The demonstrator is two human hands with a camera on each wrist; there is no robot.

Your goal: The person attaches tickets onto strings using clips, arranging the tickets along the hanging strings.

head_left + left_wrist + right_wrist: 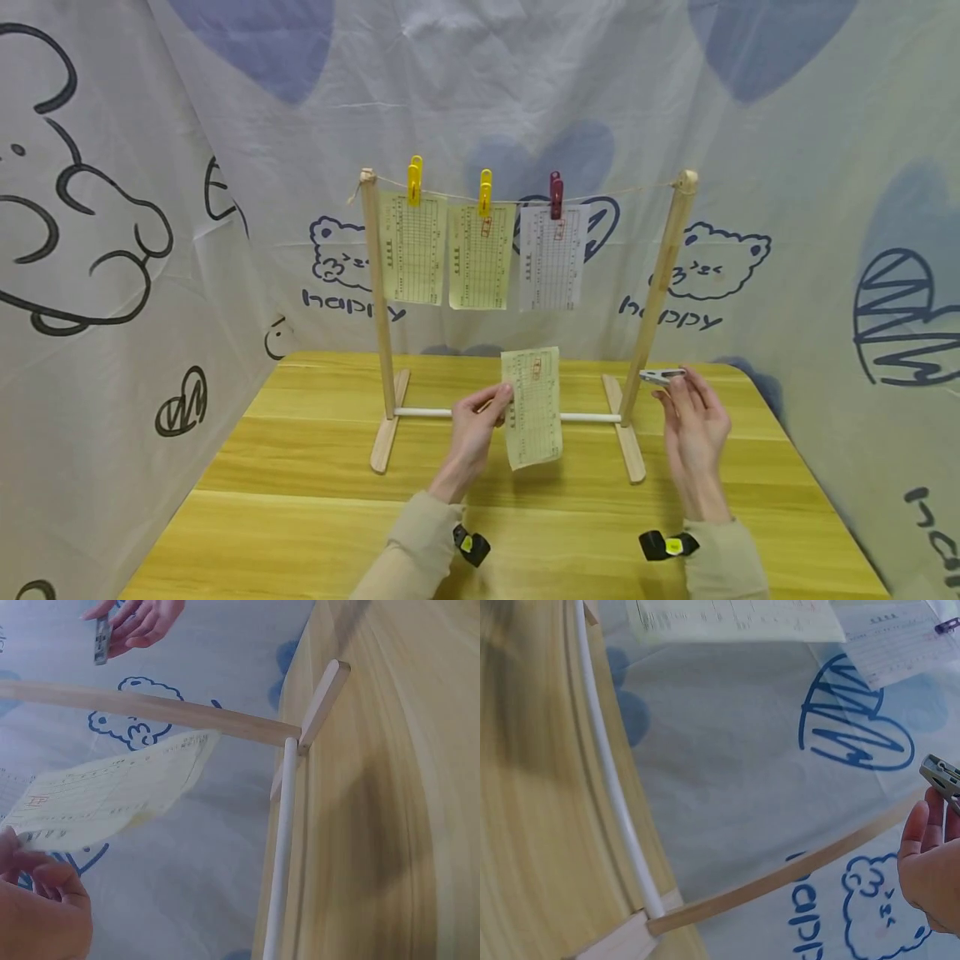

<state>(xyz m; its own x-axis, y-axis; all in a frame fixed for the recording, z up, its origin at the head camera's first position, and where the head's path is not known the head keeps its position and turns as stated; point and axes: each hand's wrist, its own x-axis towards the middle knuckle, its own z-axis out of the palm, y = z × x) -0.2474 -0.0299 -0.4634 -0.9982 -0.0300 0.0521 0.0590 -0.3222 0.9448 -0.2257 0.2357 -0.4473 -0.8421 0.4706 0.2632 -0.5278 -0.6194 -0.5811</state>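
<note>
My left hand (477,425) pinches a pale yellow printed form (534,408) by its left edge, held upright in front of the rack's white bottom rod (588,417). In the left wrist view the same form (112,791) slants out from the thumb and fingers. To the right of the rack, my right hand (696,425) holds a grey clothespin (662,377) between thumb and fingers. The clothespin (943,778) also shows at the right edge of the right wrist view. Above, two yellowish forms (482,258) and one white form (553,262) hang from a string (622,195).
Two yellow clothespins (486,193) and a dark red clothespin (557,195) grip the hanging forms. Wooden posts (660,292) with flat feet (624,433) stand on a wooden table (300,517). Behind hangs a patterned cloth (465,75).
</note>
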